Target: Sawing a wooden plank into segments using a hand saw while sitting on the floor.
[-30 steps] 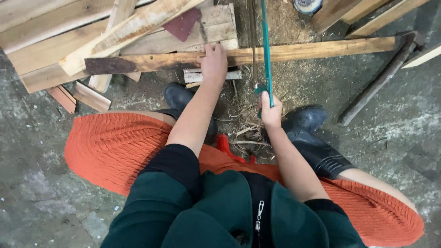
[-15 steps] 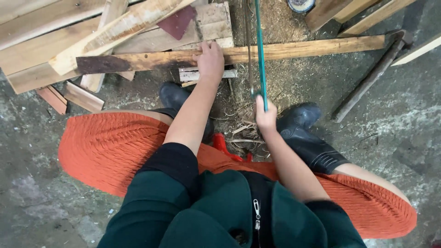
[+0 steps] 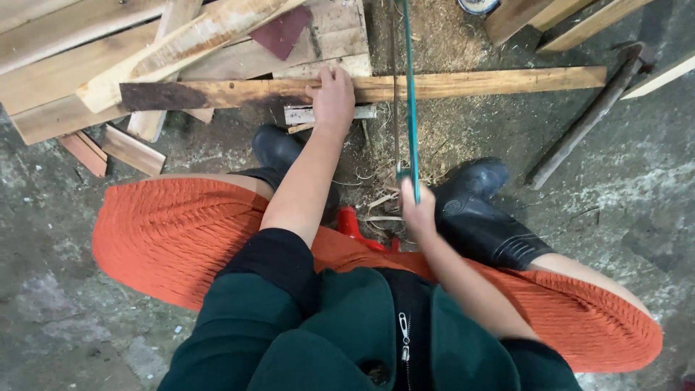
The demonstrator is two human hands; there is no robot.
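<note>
A long wooden plank (image 3: 478, 82) lies crosswise on the floor ahead of me, its left end dark and stained. My left hand (image 3: 332, 96) presses down on top of it near the middle. My right hand (image 3: 418, 210) grips the handle of a saw with a teal frame (image 3: 409, 87), whose thin blade runs away from me across the plank, just right of my left hand. A short pale wood offcut (image 3: 304, 114) sits under the plank beside my left wrist. Sawdust and shavings (image 3: 434, 36) are scattered around the cut.
A pile of boards (image 3: 145, 51) fills the upper left. More planks (image 3: 572, 22) lean at the upper right, with a dark metal bar (image 3: 586, 119) slanting below them. My black boots (image 3: 485, 210) and orange skirt (image 3: 174, 232) are over the grey concrete floor (image 3: 637, 195).
The saw has been drawn back toward me, my right hand shifting slightly with it. My left hand stays pressed on the plank.
</note>
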